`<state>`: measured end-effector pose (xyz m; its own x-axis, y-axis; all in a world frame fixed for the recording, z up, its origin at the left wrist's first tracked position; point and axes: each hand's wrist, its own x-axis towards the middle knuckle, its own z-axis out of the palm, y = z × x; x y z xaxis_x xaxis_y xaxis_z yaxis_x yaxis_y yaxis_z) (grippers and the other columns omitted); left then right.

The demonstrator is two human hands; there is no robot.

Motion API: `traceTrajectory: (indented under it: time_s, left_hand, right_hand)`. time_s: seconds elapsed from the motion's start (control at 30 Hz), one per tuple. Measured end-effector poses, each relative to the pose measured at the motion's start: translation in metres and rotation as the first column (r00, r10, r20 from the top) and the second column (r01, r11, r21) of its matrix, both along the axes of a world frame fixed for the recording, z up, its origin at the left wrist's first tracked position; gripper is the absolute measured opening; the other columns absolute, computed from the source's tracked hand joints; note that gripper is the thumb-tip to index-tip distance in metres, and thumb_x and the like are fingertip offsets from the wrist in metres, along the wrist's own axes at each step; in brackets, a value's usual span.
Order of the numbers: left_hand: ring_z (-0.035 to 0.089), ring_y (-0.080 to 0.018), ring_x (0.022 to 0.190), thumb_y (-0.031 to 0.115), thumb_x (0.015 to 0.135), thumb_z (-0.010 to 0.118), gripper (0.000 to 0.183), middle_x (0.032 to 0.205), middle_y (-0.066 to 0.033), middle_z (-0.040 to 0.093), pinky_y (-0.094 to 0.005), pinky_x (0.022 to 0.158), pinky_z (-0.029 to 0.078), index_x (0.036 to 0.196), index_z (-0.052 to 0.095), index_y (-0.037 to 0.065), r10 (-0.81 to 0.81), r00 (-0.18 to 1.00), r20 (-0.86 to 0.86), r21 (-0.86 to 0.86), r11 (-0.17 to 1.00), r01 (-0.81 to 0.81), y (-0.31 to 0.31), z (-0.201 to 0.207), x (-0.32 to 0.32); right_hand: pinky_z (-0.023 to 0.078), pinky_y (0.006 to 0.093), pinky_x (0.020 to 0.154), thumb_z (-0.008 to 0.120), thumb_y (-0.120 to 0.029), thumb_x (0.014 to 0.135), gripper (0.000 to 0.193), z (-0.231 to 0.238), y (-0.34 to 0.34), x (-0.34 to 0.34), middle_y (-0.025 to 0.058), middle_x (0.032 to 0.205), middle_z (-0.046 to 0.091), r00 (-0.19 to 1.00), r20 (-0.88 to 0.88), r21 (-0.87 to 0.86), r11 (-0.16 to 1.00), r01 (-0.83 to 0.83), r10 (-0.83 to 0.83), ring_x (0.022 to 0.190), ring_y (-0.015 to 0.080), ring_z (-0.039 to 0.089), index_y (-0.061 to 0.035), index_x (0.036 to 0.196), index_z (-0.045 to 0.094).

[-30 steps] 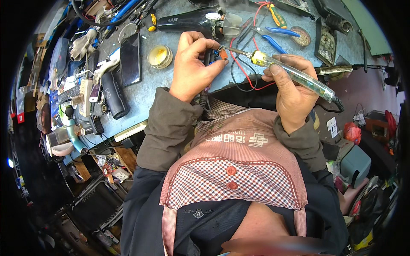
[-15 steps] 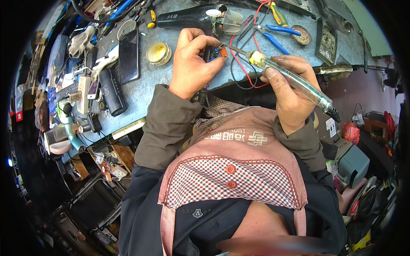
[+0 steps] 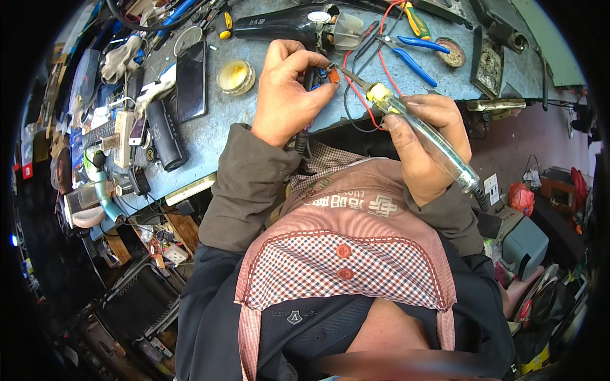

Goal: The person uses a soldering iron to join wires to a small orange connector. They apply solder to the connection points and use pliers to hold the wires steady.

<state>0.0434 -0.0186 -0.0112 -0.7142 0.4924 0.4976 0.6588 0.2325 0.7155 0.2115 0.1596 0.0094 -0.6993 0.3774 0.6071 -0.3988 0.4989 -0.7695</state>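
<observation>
by the desk's point(image 3: 225, 114) near edge, the left grip point(image 3: 287, 96) is pinching and partly hiding one orange part point(image 3: 333, 75); the right grip point(image 3: 424, 162) is holding one soldering iron point(image 3: 448, 160), its tip's contact looking unclear.

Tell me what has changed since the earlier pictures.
The right hand has turned the soldering iron, swinging its cord end toward the person's body. Nothing was taken up or let go: the left hand still holds the small orange component, the iron's tip close by.
</observation>
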Motion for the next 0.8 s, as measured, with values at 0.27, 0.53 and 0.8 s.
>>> traceTrajectory:
  time_s: [0.27, 0.53, 0.8]
  left_hand:
    - [0.056, -0.0142, 0.082, 0.002, 0.073, 0.088, 0.032, 0.109, -0.0053, 0.054, -0.0288, 0.069, 0.051, 0.103, 0.078, 0.003, 0.002, 1.0, 0.007, -0.003, 1.0, -0.002, -0.0008, -0.0005, -0.0005]
    - [0.056, -0.0147, 0.095, 0.004, 0.072, 0.09, 0.035, 0.111, -0.0039, 0.056, -0.0289, 0.082, 0.05, 0.106, 0.079, 0.006, 0.002, 0.998, 0.058, 0.003, 1.0, -0.002, -0.0016, 0.0, 0.0008]
    - [0.054, -0.0126, 0.089, 0.002, 0.074, 0.089, 0.033, 0.108, -0.0028, 0.055, -0.0267, 0.077, 0.049, 0.105, 0.079, 0.005, 0.0, 1.0, 0.022, 0.028, 1.0, -0.001, -0.0013, -0.0043, -0.0011]
  right_hand:
    - [0.06, 0.0368, 0.079, 0.089, -0.002, 0.086, 0.031, -0.0061, -0.0001, 0.0015, 0.0185, 0.107, 0.073, 1.0, -0.004, -0.104, 0.994, 0.025, -0.026, 0.093, 0.0274, 0.074, 0.0007, 0.108, 0.068]
    - [0.06, 0.0364, 0.081, 0.089, -0.001, 0.086, 0.03, -0.007, -0.0021, -0.0033, 0.0192, 0.107, 0.074, 1.0, 0.0, -0.147, 0.989, 0.005, -0.005, 0.093, 0.0273, 0.075, 0.0015, 0.107, 0.068]
    - [0.06, 0.0366, 0.079, 0.088, -0.001, 0.086, 0.031, -0.005, 0.0015, 0.0023, 0.0195, 0.107, 0.073, 0.999, 0.051, -0.002, 1.0, 0.016, -0.016, 0.091, 0.0288, 0.075, -0.0006, 0.109, 0.067]
